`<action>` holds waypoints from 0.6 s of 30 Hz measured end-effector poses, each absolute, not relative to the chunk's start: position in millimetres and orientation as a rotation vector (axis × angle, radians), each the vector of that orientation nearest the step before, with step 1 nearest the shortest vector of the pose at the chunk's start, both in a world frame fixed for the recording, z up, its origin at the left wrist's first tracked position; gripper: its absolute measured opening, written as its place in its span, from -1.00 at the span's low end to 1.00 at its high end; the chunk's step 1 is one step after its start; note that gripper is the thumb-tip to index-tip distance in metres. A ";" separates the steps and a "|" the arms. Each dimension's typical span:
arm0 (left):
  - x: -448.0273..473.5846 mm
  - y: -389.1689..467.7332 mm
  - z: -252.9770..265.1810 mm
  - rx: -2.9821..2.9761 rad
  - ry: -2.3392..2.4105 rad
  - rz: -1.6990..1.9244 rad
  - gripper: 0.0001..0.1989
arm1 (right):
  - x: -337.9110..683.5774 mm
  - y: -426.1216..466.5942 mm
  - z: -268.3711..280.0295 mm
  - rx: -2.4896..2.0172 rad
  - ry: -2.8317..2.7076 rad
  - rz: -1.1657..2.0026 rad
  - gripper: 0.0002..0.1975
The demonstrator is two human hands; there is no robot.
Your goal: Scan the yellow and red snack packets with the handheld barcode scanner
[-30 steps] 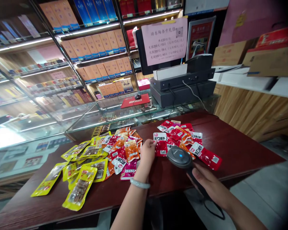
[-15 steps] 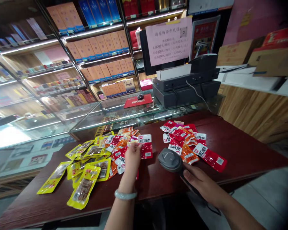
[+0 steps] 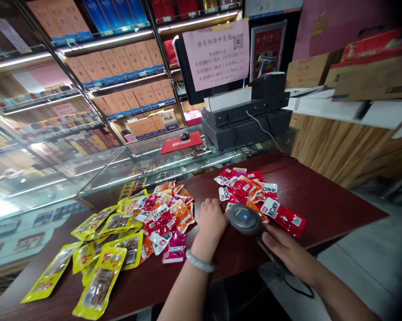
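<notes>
My right hand (image 3: 288, 249) grips the handle of a dark barcode scanner (image 3: 244, 219), whose head shows a small blue light on top. Beside the scanner's head, my left hand (image 3: 211, 219) is closed over the table with its fingers curled. What it holds, if anything, is hidden; a bracelet circles that wrist. To its left lies a heap of red, orange and purple snack packets (image 3: 164, 218), with large yellow snack packets (image 3: 100, 281) further left. A second pile of red and orange packets (image 3: 243, 185) lies behind the scanner, with one red-and-white packet (image 3: 284, 217) at its right.
The dark red tabletop (image 3: 334, 200) meets a glass display counter (image 3: 147, 162). On the counter are a mouse (image 3: 184, 136) on a red mat and a black cash drawer (image 3: 248, 129) under other equipment. Cardboard boxes (image 3: 304, 71) stand at right, boxed shelves (image 3: 121, 62) behind.
My left hand has moved right, towards the scanner, and the red packet it held is no longer visible. A blue light now shows on the scanner. The camera view has shifted.
</notes>
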State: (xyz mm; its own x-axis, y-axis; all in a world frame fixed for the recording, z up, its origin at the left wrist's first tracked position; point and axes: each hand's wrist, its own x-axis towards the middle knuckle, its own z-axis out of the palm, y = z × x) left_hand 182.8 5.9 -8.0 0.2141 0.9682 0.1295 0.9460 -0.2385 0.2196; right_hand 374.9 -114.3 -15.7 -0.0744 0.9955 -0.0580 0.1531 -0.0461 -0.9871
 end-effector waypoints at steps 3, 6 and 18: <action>215.5 8.0 -10.3 2.395 1.936 0.230 -0.73 | 387.3 -118.6 -13.9 -1.349 -1.262 1.214 -0.40; 230.5 15.1 -9.3 2.352 1.907 0.151 -0.69 | 393.4 -121.1 -12.6 -1.341 -1.184 1.237 -0.41; 155.4 -6.0 -15.8 1.809 1.751 0.454 -0.58 | 383.6 -113.7 -16.7 -1.304 -1.253 1.212 -0.38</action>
